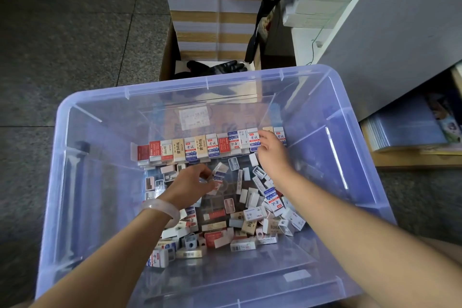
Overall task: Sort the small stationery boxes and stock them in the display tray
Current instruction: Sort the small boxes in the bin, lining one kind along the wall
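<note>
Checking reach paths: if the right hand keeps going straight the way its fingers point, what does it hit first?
The right hand points at the far row of upright eraser boxes; its fingertips look already at the row's right end, so those boxes come first. The clear bin's far wall lies behind; depth is unclear.

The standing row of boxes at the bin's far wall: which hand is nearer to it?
Right. The right hand touches the row of boxes at its right end; the left hand is short of it, over the loose pile, pinching a small box.
</note>
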A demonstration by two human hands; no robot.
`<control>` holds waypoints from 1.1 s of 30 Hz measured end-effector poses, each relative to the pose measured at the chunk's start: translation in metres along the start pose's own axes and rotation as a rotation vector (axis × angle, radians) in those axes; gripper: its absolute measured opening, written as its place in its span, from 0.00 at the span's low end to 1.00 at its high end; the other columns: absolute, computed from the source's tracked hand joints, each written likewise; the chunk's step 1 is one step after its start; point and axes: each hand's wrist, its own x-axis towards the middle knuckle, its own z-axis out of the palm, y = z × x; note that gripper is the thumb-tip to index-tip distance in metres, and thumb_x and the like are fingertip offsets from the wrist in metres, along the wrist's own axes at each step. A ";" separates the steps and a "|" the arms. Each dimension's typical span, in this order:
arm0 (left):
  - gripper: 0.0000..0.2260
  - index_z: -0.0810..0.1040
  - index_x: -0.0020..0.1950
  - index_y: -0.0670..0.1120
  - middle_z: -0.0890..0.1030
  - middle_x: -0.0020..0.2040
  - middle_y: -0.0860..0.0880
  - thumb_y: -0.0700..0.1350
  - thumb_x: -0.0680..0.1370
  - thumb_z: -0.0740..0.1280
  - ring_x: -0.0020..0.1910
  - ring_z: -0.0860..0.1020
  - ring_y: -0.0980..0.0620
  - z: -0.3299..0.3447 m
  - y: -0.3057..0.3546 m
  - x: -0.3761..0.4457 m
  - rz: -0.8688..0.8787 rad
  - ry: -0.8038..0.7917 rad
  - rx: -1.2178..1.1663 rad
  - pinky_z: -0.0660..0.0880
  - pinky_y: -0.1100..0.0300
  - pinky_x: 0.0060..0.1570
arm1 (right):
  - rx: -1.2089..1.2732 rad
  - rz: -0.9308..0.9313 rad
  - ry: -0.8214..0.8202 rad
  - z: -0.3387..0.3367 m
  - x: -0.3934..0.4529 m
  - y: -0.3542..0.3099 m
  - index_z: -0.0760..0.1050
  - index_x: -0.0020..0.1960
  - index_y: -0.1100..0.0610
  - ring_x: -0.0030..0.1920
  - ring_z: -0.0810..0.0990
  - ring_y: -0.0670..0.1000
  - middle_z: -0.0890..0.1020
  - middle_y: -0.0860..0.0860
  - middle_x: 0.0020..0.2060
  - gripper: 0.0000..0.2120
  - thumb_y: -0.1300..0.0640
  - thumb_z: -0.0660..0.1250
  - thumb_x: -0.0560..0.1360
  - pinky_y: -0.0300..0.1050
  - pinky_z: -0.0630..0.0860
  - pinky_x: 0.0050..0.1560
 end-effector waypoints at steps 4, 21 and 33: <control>0.04 0.76 0.43 0.46 0.77 0.36 0.52 0.42 0.78 0.66 0.28 0.71 0.59 -0.002 0.010 0.000 -0.030 -0.006 -0.282 0.68 0.69 0.27 | 0.030 0.029 -0.029 -0.002 0.003 0.000 0.66 0.70 0.55 0.58 0.75 0.50 0.72 0.52 0.67 0.23 0.69 0.54 0.77 0.39 0.70 0.50; 0.11 0.73 0.40 0.43 0.72 0.30 0.48 0.49 0.76 0.68 0.24 0.67 0.55 0.005 0.030 0.003 -0.202 0.131 -0.667 0.66 0.66 0.23 | 0.297 0.146 -0.337 0.003 -0.024 -0.025 0.72 0.60 0.60 0.41 0.80 0.48 0.79 0.59 0.52 0.13 0.68 0.63 0.77 0.35 0.80 0.38; 0.10 0.72 0.40 0.42 0.70 0.28 0.50 0.45 0.78 0.66 0.23 0.66 0.56 0.003 0.025 0.004 -0.202 0.192 -0.609 0.65 0.65 0.25 | 0.005 0.059 0.202 -0.006 0.007 0.005 0.74 0.62 0.58 0.53 0.79 0.54 0.80 0.55 0.56 0.16 0.68 0.61 0.76 0.43 0.76 0.48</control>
